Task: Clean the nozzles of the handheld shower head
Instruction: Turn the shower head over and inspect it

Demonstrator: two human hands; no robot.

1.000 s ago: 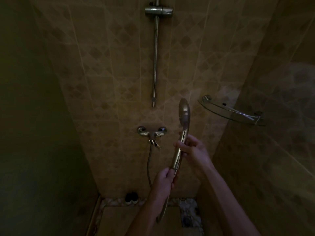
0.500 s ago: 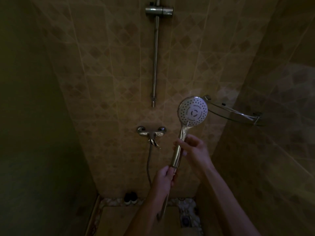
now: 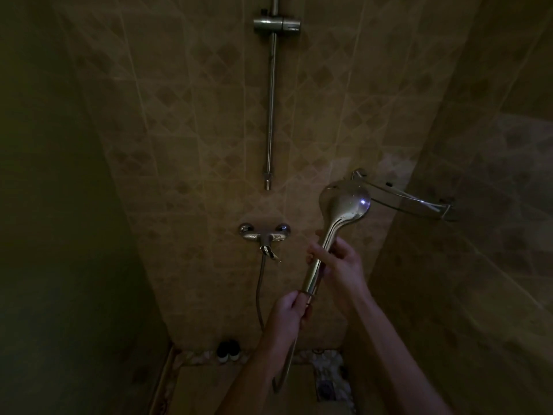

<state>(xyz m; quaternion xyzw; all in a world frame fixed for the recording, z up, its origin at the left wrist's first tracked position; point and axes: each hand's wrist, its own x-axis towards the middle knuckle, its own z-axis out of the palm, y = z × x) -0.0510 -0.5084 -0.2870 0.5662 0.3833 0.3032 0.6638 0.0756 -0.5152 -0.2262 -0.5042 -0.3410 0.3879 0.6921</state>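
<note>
The chrome handheld shower head stands upright in front of the tiled wall, with its shiny back toward me and its nozzle face hidden. My right hand grips the middle of its handle. My left hand holds the bottom end of the handle, where the metal hose joins. The hose loops down and runs up to the mixer tap.
A vertical chrome slide rail with an empty holder is fixed to the back wall. A glass corner shelf juts out right behind the head. A floor drain and small dark bottles sit below.
The shower head has been twisted around its handle: edge-on one second ago, nozzle face toward me half a second ago, chrome back toward me now. Both hands kept their places.
</note>
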